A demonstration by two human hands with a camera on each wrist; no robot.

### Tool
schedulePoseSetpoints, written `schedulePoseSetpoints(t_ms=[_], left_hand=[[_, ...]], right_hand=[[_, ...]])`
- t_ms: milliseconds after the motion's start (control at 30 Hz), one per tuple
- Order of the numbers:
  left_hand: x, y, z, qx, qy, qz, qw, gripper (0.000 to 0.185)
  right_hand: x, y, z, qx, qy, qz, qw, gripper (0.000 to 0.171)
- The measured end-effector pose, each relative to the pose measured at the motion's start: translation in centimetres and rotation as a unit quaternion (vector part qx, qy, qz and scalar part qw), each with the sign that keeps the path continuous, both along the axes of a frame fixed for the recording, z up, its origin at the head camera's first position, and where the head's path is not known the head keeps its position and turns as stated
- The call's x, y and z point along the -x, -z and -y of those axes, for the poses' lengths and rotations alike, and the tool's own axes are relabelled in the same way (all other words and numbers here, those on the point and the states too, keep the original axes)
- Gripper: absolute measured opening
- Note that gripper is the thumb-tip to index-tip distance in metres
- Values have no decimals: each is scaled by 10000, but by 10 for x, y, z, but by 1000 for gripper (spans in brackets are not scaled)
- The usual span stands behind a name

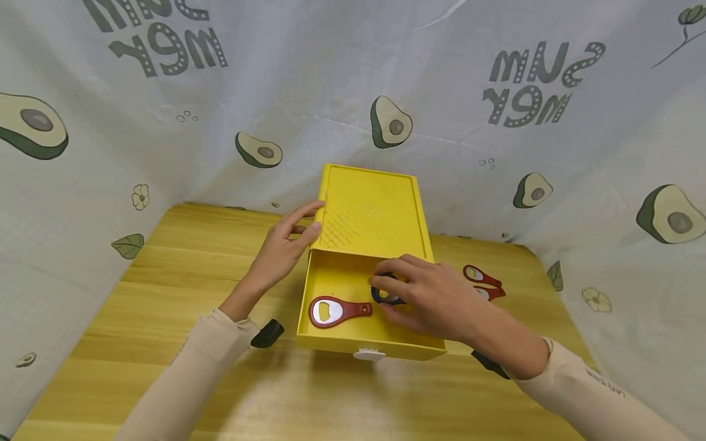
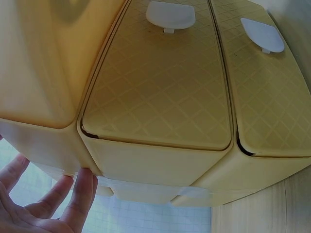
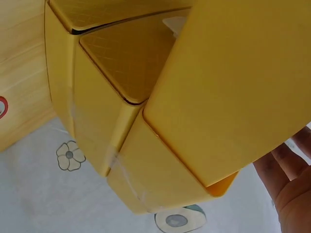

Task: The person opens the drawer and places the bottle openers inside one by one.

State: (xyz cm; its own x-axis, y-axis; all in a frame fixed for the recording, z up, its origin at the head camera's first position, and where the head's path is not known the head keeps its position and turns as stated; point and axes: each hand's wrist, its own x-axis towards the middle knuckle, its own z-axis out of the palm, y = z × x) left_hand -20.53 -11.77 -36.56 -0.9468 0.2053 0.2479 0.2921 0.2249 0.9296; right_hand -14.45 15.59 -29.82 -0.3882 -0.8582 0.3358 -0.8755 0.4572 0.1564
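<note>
A yellow drawer cabinet (image 1: pixel 375 211) stands on the table with its top drawer (image 1: pixel 331 340) pulled out. My left hand (image 1: pixel 281 245) rests against the cabinet's left side near the top edge, fingertips touching it; the left wrist view shows these fingers (image 2: pixel 82 199) extended along the casing. Over the drawer's right part, my right hand (image 1: pixel 427 297) pinches a dark blue bottle opener (image 1: pixel 376 295), its handle hidden behind the fingers. A red bottle opener (image 1: pixel 358 309) lies in the drawer to the left. In the right wrist view, the drawer's outer wall (image 3: pixel 228 97) hides the fingertips.
Two more red bottle openers (image 1: pixel 482 275) lie on the wooden table (image 1: pixel 204 294), right of the cabinet. Lower drawers (image 2: pixel 160 87) with white handles (image 2: pixel 170 17) are closed. A printed cloth (image 1: pixel 331 79) hangs behind and beside the table.
</note>
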Motion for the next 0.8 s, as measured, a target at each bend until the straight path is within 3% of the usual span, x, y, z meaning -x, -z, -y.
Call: schedulePoseSetpoints(t_ms=[167,400,600,733,800], left_hand=[[0,0,-1,8,12,-9,10000,44],[-1,1,-3,-9,6,6,10000,44],[-1,2,-2,0,5,4,10000,44],[-1,2,-1,-11,-26,-17,10000,44],[0,2,-1,-16,-42,-24,10000,44]], right_hand=[[0,3,-2,76,51,-60,9999,37],[-4,-2,-5,584,156,-175,9980,39],[-16,-10,-12,1103,104,50,9938,17],[-25,-13,-15,1506,69,49,9886,38],[-30,-14,-16,1709,84,181,9851,38]])
